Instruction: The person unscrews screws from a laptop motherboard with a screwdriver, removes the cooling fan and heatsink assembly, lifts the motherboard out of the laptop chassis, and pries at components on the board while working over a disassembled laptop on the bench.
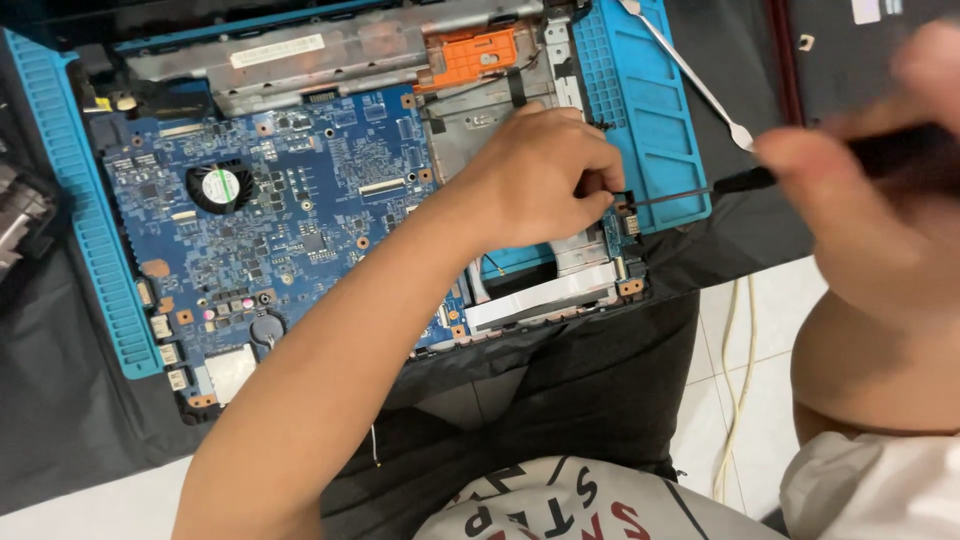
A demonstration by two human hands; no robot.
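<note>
Counts: one mat (90, 240), one board (290, 220), one fan (220, 187), one orange bracket (475, 55), one spudger (690, 75), one screwdriver (700, 190), two hands of mine.
Mat: blue, rubbery, with ribbed edges; it lies on a black cloth (60, 400) and the opened laptop rests on it.
Board: blue, flat, crowded with small chips and copper-ringed screw holes; it fills the left and middle of the laptop.
Fan: small, round, black blades with a pale hub, set into the board's upper left.
Bracket: orange plastic, boxy, at the top edge beside a grey metal plate (300, 50).
Left hand (540, 175): my arm crosses the board from below; the fingers are curled narrow, pinching at a small part on the laptop's right edge. I cannot tell just what they pinch.
Screwdriver: thin dark steel shaft, black handle; it lies nearly level, tip at the small part, touching or just beside my left fingertips.
Spudger: slim, silvery metal, flat ends, lying slantwise on the mat's right strip, apart from both hands.
Right hand (880, 200): blurred, close to the camera, closed around the screwdriver's handle.
</note>
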